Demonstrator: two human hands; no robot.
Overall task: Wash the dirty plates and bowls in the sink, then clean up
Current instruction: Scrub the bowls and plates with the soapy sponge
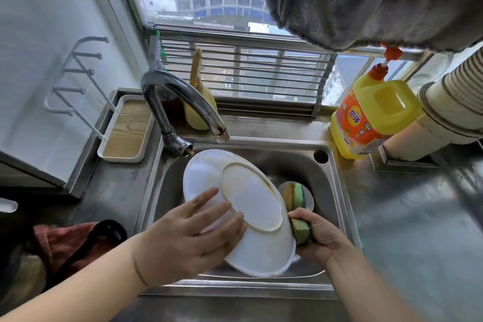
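Left hand [190,230] splayed flat under tilted plate [251,206] over sink [337,191]; right hand [317,238] squeezes sponge [300,229] at rim. Plate prob. stiff, breakable, slippery w/ grease; better thumb over edge.

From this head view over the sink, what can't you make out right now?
- Eating side of the plate: turned away; only its stained underside shows.
- Sink floor and drain: covered by the plate and both hands.
- What lies under the second sponge: mostly hidden behind the plate rim.
- Right hand fingertips: wrapped behind the sponge it grips.
- Soap bottle label: too small and tilted to read.
- Whether water runs from the tap: no stream visible; can't confirm.
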